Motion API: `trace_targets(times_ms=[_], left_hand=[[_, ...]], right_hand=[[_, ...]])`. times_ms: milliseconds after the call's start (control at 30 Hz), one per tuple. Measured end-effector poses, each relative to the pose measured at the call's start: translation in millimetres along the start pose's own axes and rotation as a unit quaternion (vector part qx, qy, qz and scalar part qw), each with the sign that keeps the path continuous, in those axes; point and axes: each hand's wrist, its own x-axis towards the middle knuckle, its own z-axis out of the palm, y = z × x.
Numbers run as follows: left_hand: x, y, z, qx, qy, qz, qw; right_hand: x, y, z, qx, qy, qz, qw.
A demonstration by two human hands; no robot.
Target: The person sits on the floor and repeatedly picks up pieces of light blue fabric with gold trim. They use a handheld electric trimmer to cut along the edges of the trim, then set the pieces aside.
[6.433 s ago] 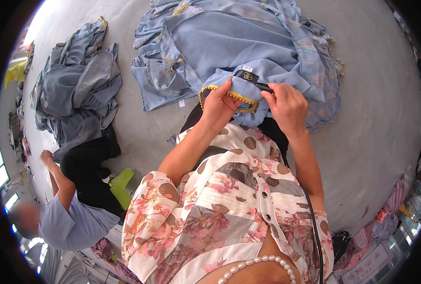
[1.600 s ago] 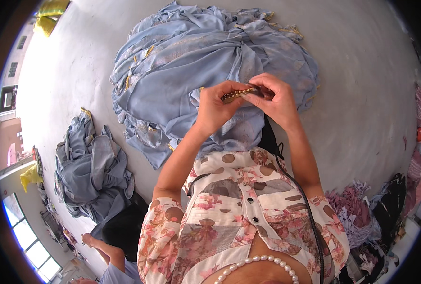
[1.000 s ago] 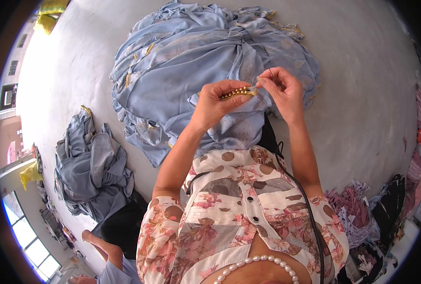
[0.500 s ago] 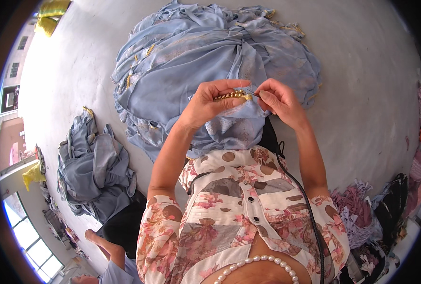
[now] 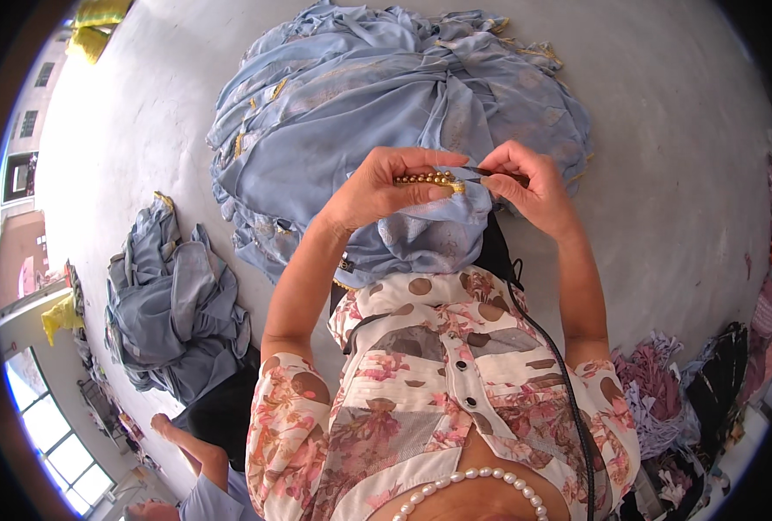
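Observation:
A large heap of light blue cloth (image 5: 342, 130) with gold edging lies in front of me, part of it drawn up to my hands. My left hand (image 5: 373, 189) is closed on the cloth's gold beaded trim (image 5: 425, 179), pinching it between thumb and fingers. Close by on the right, my right hand (image 5: 535, 193) is closed around small dark thread snips (image 5: 514, 178). Their narrow tips point left at the end of the trim, near my left fingertips. Whether the blades touch a thread is too small to tell.
A smaller heap of grey-blue cloth (image 5: 173, 304) lies at the left, beside a seated person (image 5: 199, 456). Pink and lilac cloth strips (image 5: 651, 382) are piled at the lower right. A black cord (image 5: 549, 347) runs down my front. Yellow bags (image 5: 90, 39) stand at the upper left.
My right hand has shifted slightly right, and the snips now show more fully between its fingers. My left hand keeps hold of the beaded trim.

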Motion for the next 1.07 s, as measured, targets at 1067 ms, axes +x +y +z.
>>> trace_targets(times_ms=[1067], left_hand=[[3,2,-8,0.034,-0.051,-0.02,0.998]], right_hand=[[11,-11,2,-0.035,-0.109,0.078,0.99]])
